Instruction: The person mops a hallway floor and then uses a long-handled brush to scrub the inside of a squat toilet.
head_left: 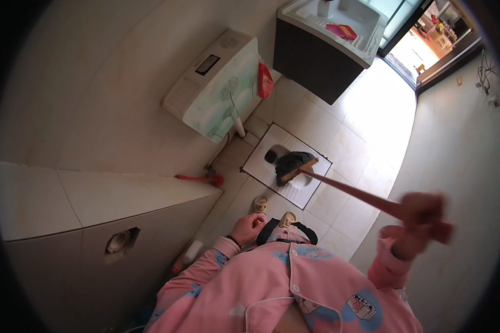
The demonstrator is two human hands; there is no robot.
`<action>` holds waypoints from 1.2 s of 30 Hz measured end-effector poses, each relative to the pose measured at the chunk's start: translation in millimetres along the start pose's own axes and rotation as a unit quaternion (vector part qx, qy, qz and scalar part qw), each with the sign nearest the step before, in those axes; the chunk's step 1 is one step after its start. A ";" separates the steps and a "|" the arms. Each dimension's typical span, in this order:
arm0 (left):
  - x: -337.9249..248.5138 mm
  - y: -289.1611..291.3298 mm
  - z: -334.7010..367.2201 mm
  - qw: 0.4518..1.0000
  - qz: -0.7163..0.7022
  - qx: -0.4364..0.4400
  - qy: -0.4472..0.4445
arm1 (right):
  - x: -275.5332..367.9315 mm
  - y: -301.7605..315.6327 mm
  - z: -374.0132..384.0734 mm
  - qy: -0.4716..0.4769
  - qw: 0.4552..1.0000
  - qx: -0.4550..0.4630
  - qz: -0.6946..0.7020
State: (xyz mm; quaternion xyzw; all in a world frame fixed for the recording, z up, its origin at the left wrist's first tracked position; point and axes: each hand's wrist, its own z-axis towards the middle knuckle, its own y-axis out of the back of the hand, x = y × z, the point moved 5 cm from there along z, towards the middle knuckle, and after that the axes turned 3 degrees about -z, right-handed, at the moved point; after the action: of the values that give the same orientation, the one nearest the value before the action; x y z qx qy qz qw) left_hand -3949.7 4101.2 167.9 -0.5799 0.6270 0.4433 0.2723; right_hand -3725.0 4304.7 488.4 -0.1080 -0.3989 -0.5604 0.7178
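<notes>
My right hand [422, 219], blurred by motion, is closed round the reddish handle of a broom [353, 194] at the right. The handle slopes down and left to a wooden head with dark bristles [295, 166]. The broom head is over a white squat toilet [311, 191] set in the tiled floor, hiding part of its basin; from above I cannot tell whether they touch. My left hand [247, 228] hangs low beside my leg, fingers loosely curled, with nothing visible in it. A dark band circles that wrist.
A pale green cistern [222, 91] hangs on the left wall, a red bag [265, 81] beside it. A red-handled tool [200, 179] lies on the tiled ledge [133, 191]. A dark-fronted washbasin [316, 61] stands ahead, near the open doorway [436, 41]. A white bottle [193, 252] stands below the ledge.
</notes>
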 end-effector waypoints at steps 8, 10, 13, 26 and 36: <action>7.4 6.1 4.6 1.000 0.005 -0.006 -0.007 | -76.3 19.7 -38.0 -0.200 0.967 -0.027 0.158; 32.0 5.2 8.3 0.999 -0.010 -0.035 -0.026 | -37.5 35.3 -20.2 -0.138 0.969 -0.047 0.199; 22.1 6.3 9.7 1.000 0.021 -0.019 -0.001 | -79.8 2.7 -52.4 -0.236 0.933 -0.120 0.242; 3.1 -5.6 19.5 0.998 -0.018 0.048 0.028 | -150.5 -59.0 -98.3 -0.300 0.953 0.026 -0.043; -8.4 5.0 17.3 0.999 -0.036 0.011 0.001 | 43.8 76.4 46.7 0.022 0.997 0.024 0.075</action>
State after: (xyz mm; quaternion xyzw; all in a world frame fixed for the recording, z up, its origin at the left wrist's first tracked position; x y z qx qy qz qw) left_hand -3956.1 4120.0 168.4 -0.5996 0.6105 0.4257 0.2944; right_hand -3675.7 4328.0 571.8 -0.1082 -0.3873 -0.4974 0.7687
